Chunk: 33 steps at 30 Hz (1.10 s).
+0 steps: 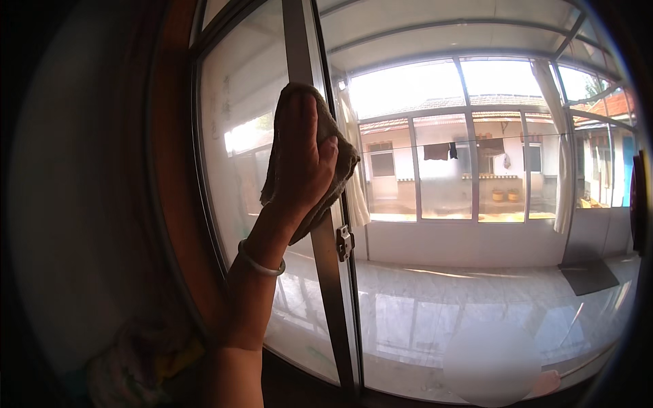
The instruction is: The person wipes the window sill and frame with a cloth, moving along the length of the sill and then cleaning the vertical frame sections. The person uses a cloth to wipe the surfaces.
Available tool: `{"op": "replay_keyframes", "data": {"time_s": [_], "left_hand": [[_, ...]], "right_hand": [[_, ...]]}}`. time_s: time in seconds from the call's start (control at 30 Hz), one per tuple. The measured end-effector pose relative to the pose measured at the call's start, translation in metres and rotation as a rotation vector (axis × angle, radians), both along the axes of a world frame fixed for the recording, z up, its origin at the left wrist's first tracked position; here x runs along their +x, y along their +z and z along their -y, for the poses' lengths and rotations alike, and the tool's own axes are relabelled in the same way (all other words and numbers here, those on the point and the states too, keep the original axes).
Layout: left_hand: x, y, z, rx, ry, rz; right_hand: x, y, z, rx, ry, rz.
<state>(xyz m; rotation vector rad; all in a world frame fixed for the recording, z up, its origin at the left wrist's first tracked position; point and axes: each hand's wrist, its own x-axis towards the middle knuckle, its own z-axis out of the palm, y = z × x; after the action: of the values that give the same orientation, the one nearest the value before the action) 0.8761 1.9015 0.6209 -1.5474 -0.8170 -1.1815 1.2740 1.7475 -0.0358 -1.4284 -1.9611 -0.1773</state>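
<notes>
My left hand (306, 158), with a pale bangle (260, 262) on its wrist, presses a dark grey-brown cloth (339, 168) against the metal frame (324, 270) of a sliding window. Its back faces me, the fingers point up, and the thumb lies on the cloth at the right. The cloth spreads out on both sides of the hand and overlaps the glass pane (240, 178) at the left. Below the cloth, a metal latch (345, 244) sits on the frame's edge. My right hand is out of view.
A wooden window surround (178, 178) stands at the left. Dim fabric (127, 362) lies at the lower left. Beyond the window are a shiny tiled floor (433, 306), a dark mat (589, 277), pale curtains (561, 153) and hanging laundry (437, 151). A blurred round patch covers the lower right.
</notes>
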Motion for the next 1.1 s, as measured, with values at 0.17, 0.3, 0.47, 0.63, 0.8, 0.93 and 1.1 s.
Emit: {"op": "replay_keyframes", "data": {"time_s": [0.17,0.3,0.47,0.63,0.8,0.93,1.1], "left_hand": [[-0.006,0.06,-0.006,0.068,0.018,-0.027],[-0.008,0.101,-0.019,0.111,-0.012,-0.048],[-0.012,0.196,-0.028,0.392,-0.059,-0.15],[0.005,0.216,-0.024,0.251,0.048,0.045],[0.011,0.205,-0.019,0.235,-0.116,0.047],[0.004,0.186,-0.023,0.295,-0.067,0.078],[0.015,0.125,-0.022,0.148,-0.152,0.118]], "right_hand": [[-0.005,-0.008,-0.002,-0.032,0.001,-0.003],[0.002,-0.068,-0.013,-0.027,-0.032,-0.201],[0.012,-0.169,-0.029,0.045,-0.035,-0.633],[-0.014,-0.001,0.0,-0.035,-0.144,0.183],[-0.013,0.023,0.004,-0.09,-0.108,0.097],[-0.013,0.017,0.001,-0.051,-0.098,0.111],[-0.01,0.03,0.007,-0.039,-0.063,0.101]]}}
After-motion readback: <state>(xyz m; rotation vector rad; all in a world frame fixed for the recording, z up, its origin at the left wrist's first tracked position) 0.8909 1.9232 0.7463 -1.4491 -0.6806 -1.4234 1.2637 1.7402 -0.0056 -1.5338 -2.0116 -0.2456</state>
